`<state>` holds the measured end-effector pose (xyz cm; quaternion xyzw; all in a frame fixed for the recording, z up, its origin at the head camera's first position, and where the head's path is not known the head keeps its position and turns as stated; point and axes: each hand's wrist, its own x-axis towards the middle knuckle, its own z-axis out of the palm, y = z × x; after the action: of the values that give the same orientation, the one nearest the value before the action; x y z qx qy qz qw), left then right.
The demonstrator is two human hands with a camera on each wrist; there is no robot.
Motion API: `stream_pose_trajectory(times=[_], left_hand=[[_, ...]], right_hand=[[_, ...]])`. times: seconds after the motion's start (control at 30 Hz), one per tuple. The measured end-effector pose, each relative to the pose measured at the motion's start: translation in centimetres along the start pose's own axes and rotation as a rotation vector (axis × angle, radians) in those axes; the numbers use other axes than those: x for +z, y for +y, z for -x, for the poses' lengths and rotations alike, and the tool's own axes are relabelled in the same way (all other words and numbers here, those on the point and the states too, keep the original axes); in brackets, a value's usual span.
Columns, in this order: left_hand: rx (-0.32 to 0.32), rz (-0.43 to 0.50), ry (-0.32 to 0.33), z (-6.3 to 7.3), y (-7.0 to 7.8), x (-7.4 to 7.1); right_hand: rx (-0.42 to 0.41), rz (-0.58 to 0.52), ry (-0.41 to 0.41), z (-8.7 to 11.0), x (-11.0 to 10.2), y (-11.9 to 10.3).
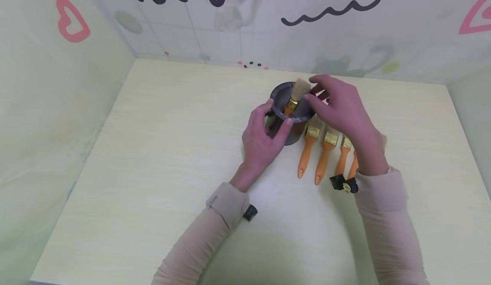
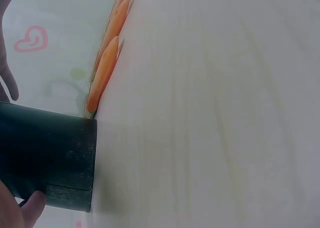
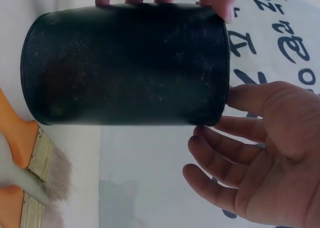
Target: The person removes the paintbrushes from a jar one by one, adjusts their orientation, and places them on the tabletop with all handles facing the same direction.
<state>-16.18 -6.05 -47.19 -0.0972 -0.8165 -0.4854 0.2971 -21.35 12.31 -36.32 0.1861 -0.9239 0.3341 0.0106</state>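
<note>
A dark cylindrical cup (image 1: pixel 292 135) stands upright on the table, its opening facing up. Inside it leans a paintbrush (image 1: pixel 299 90), pale bristles upward above a brass-coloured ferrule. My left hand (image 1: pixel 261 140) grips the cup from the left, thumb and fingertips at its rim. On the opposite side my right hand (image 1: pixel 343 102) has loosely bent, spread fingers right at the rim, with nothing held between them. The right wrist view shows the dark cup wall (image 3: pixel 125 62) between both hands. Most of the leaning brush's handle is hidden inside the cup.
Several orange-handled paintbrushes (image 1: pixel 325 159) lie in a row right of the cup, partly under my right forearm. A printed wall (image 1: pixel 253 42) rises behind the pale table (image 1: pixel 161 157), with another wall (image 1: pixel 46 106) on the left. Small black pieces (image 1: pixel 250 212) show by both cuffs.
</note>
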Motion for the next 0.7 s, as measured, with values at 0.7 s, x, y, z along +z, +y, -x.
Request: stream_pose_trajectory(times=[0.7], left_hand=[[-0.004, 0.011, 0.014, 0.1, 0.0, 0.1]], right_hand=[[0.098, 0.041, 0.238, -0.9, 0.9, -1.2]])
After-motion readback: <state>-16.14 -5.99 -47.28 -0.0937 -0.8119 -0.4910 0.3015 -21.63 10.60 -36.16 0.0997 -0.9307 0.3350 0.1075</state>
